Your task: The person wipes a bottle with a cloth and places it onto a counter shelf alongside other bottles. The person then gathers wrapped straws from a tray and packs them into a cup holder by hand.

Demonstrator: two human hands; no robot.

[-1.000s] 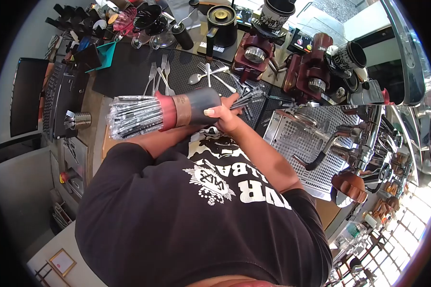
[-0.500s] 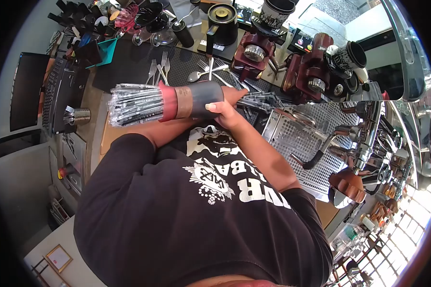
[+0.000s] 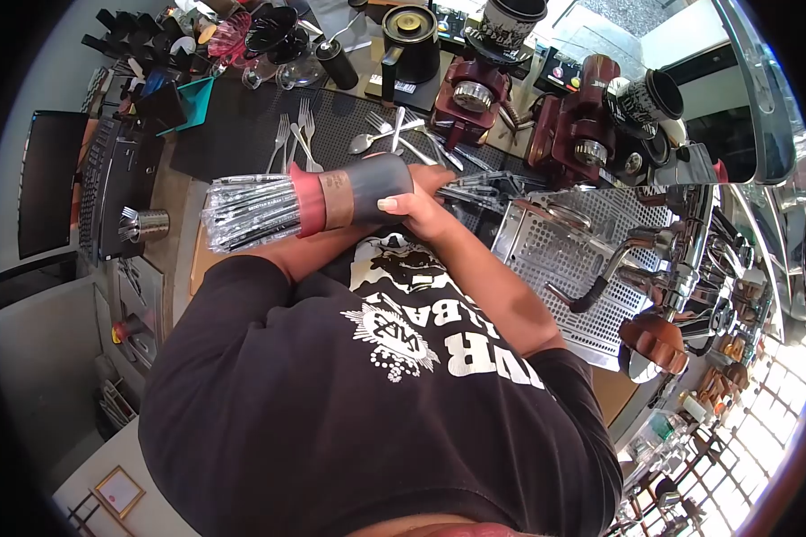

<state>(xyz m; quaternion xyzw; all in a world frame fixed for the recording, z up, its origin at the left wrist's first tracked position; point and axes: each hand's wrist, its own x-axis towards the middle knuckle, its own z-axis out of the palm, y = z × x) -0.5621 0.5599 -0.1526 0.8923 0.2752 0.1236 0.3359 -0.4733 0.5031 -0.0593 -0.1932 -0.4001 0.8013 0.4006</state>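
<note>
My right hand (image 3: 406, 213) is wrapped round a dark cup (image 3: 376, 183) with a brown band and a red rim, tilted on its side with its mouth to the left. A thick bundle of plastic-wrapped straws (image 3: 251, 213) sticks out of the mouth. Behind the cup's base, my left hand (image 3: 432, 176) is largely hidden. Its visible fingers are curled at the near end of some loose wrapped straws (image 3: 479, 190) and seem closed on them. Forks (image 3: 304, 116) and spoons (image 3: 363, 143) lie on the black mat beyond the cup.
Two dark red grinders (image 3: 467, 94) and a black kettle (image 3: 410, 40) stand at the back. To the right is an espresso machine's perforated tray (image 3: 564, 277) with a wooden-handled portafilter (image 3: 654, 340). A keyboard (image 3: 107, 179) and a metal cutlery cup (image 3: 148, 224) are on the left.
My left hand has drawn back slightly toward the cup, its fingers more curled. The cup's mouth has dipped a little toward me, and the loose straws beside the hand have shifted.
</note>
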